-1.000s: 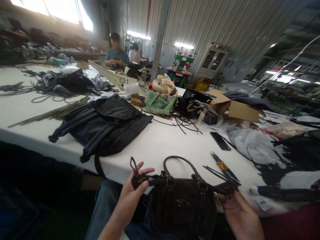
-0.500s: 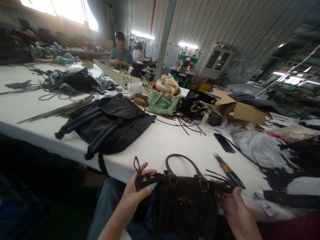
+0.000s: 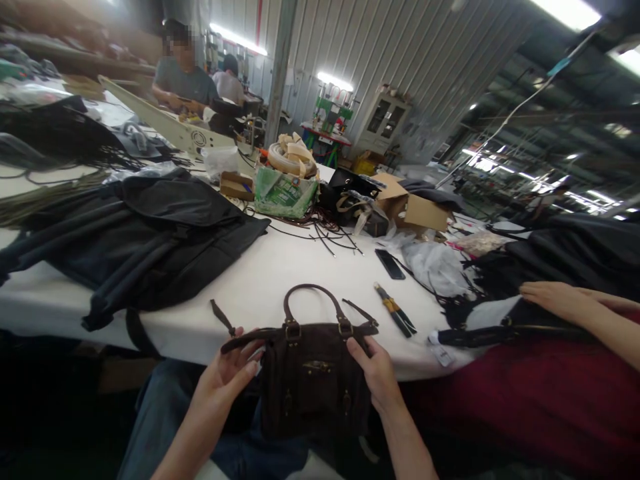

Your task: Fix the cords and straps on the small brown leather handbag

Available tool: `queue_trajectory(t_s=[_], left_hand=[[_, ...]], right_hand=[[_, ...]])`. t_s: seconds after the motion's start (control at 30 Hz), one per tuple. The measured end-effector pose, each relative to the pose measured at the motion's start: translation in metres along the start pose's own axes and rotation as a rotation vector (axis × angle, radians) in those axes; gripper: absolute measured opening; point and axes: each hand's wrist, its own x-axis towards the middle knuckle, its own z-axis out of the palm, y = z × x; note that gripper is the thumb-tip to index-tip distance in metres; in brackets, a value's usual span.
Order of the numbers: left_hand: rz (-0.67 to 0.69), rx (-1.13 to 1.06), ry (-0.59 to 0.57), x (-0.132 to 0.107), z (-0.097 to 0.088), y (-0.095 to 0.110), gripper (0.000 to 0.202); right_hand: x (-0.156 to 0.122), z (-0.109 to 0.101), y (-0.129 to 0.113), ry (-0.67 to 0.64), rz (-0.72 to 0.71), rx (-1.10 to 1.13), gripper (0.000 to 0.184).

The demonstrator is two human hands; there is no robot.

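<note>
A dark brown handbag [image 3: 317, 390] stands upright over my lap at the table's front edge. Its front carries brass-coloured buckles and a clasp, and one arched handle [image 3: 311, 288] rises above the top. My left hand [image 3: 227, 375] holds the bag's left end by the long zip tab, thumb in front and fingers behind; a thin leather pull sticks up there. At the upper right corner, my right hand [image 3: 380, 373] grips the bag with its thumb on the front face. The fingers behind the bag are hidden.
A black backpack [image 3: 170, 220] lies to the left. Yellow-handled pliers [image 3: 393, 307] and a phone [image 3: 390, 264] lie beyond the bag. Farther back is a green box [image 3: 286, 192] with rolled straps. At right, a co-worker's hand [image 3: 555, 297] rests on black material.
My view has turned right. My right hand has shifted from the bag's right zip end to its upper front corner. A co-worker's arm now shows at the right.
</note>
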Motion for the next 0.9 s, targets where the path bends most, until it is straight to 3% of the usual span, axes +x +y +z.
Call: queue_trajectory(t_s=[0.1, 0.17, 0.23, 0.33, 0.4, 0.5, 0.6, 0.7, 0.77, 0.83, 0.9], left_hand=[[0.012, 0.054, 0.02, -0.001, -0.012, -0.008, 0.078], [0.012, 0.109, 0.07, 0.0, -0.022, -0.019, 0.072], [0.016, 0.178, 0.125, 0.0, -0.029, -0.027, 0.072], [-0.014, 0.339, 0.17, -0.005, -0.026, -0.03, 0.077], [-0.035, 0.448, 0.191, -0.011, -0.016, -0.027, 0.085], [0.007, 0.628, 0.159, -0.019, 0.006, -0.022, 0.086], [0.161, 0.833, 0.091, -0.019, 0.02, -0.024, 0.071], [0.325, 0.958, 0.124, -0.013, 0.019, -0.029, 0.059], [0.373, 0.984, 0.144, -0.01, 0.015, -0.031, 0.055], [0.358, 0.964, 0.132, -0.008, 0.01, -0.032, 0.053], [0.305, 0.918, 0.11, -0.009, 0.008, -0.031, 0.053]], right_hand=[[-0.001, 0.003, 0.002, -0.008, -0.039, 0.081, 0.067], [-0.002, -0.001, -0.003, -0.023, -0.086, -0.017, 0.068], [-0.007, -0.008, -0.015, 0.002, -0.13, -0.331, 0.06], [-0.017, -0.015, -0.042, 0.256, -0.252, -0.915, 0.056], [-0.02, -0.014, -0.058, 0.351, -0.396, -1.069, 0.055], [-0.007, -0.003, -0.072, 0.201, -0.534, -1.06, 0.04], [0.019, 0.007, -0.072, -0.026, -0.432, -0.986, 0.034], [0.034, 0.011, -0.066, -0.226, -0.376, -0.701, 0.021], [0.032, 0.012, -0.059, -0.237, -0.418, -0.532, 0.02], [0.025, 0.01, -0.052, -0.246, -0.503, -0.448, 0.009], [0.016, 0.004, -0.049, -0.317, -0.612, -0.425, 0.015]])
